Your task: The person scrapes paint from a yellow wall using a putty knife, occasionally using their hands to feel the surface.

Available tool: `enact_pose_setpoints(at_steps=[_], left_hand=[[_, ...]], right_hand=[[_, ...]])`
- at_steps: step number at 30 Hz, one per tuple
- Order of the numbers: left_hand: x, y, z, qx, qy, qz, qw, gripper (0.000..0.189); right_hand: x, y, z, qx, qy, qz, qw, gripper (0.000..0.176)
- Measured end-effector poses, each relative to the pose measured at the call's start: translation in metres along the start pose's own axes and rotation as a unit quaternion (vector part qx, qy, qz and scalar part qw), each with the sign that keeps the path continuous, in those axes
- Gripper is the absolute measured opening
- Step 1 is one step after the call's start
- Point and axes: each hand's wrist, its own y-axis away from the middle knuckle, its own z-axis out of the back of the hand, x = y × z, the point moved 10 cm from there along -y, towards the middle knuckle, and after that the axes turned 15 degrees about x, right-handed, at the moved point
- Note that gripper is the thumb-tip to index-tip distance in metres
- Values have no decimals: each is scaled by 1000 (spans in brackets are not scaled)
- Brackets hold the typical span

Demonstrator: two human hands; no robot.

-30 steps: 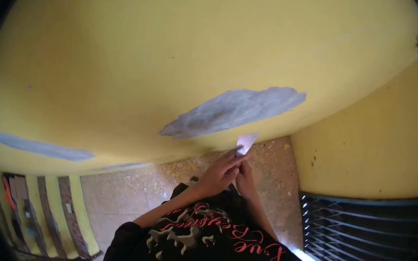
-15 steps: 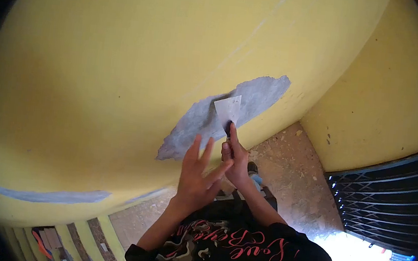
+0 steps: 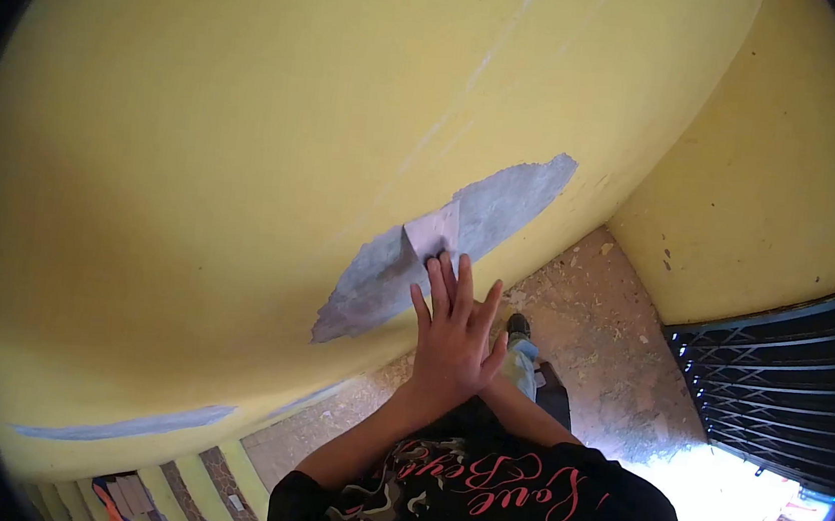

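Observation:
A putty knife [image 3: 435, 228] has its broad metal blade against the bare grey patch [image 3: 519, 198] on the yellow wall, where the paint is gone. My right hand [image 3: 449, 268] is closed on its handle, though little more than a finger and the forearm shows. In front of it, my left hand [image 3: 451, 349] lies across with its fingers spread, seeming to touch the right hand or handle. It holds nothing that I can see. The patch has a ragged paint edge around it.
A second grey strip [image 3: 135, 422] marks the wall lower left, above yellow slats [image 3: 200, 486]. Chips litter the brown floor [image 3: 596, 338], where my shoe [image 3: 519, 325] shows. A dark metal folding gate [image 3: 779, 366] stands at the right beside bright light.
My left hand has moved right and up, from beside my right hand to in front of it. The putty knife has shifted slightly left and down along the patch.

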Motion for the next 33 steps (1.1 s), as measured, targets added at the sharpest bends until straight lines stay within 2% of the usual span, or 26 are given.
enact_pose_setpoints(at_steps=[2,5,7,8,9,10,11,12,14,16,17,20,21,22,24,25,27,30,31,33], left_hand=[[-8,5,15,-49,22,-12,998,64],[-12,0,15,-35,35,10,999,63],[-19,5,14,-34,30,-13,999,61],[-24,11,11,-25,30,-30,999,60],[-25,13,16,-31,66,-36,997,58],[-25,16,18,-29,68,-34,997,58],[-25,18,24,-40,80,-49,995,54],[-24,19,31,-52,89,-67,992,51],[-17,25,45,-76,99,-82,989,50],[-8,45,61,-90,117,-88,985,49],[0,57,80,-130,81,-83,985,48],[27,98,132,-226,-58,-61,971,47],[37,112,155,-294,-50,-45,953,41],[45,129,177,-358,-39,-27,932,37],[47,151,209,-394,-150,-45,906,41],[55,157,218,-396,-147,-50,905,41],[64,164,227,-398,-228,-13,889,43],[81,159,214,-419,-294,5,859,43],[88,160,209,-419,-291,6,860,43],[89,160,202,-438,-320,-32,840,40]], right_hand=[[-19,-5,-22,-38,-110,-19,993,64],[-21,-5,-27,-87,-268,-33,959,65],[-21,-11,-35,-108,-372,-33,921,65],[-30,-10,-28,-112,-375,-35,919,65],[-37,-14,-23,-33,-225,-68,971,60],[-39,-18,-26,50,-65,-99,992,57],[-42,-18,-19,50,-64,-99,992,57],[-37,-24,-16,59,28,-85,994,56],[-30,-31,-16,72,205,-56,975,55],[-28,-25,-21,77,373,-39,924,55],[15,-24,-50,50,453,-3,890,45],[2,-11,-53,91,479,50,872,46],[13,-16,-55,81,491,86,863,46],[19,-14,-61,76,490,83,864,46],[15,-12,-60,59,479,-38,875,46],[10,-10,-59,54,483,-34,873,46],[5,-8,-63,56,467,30,882,46],[0,-6,-67,25,458,10,888,46],[-4,-2,-67,23,461,8,887,46],[-5,1,-75,41,441,61,894,46]])
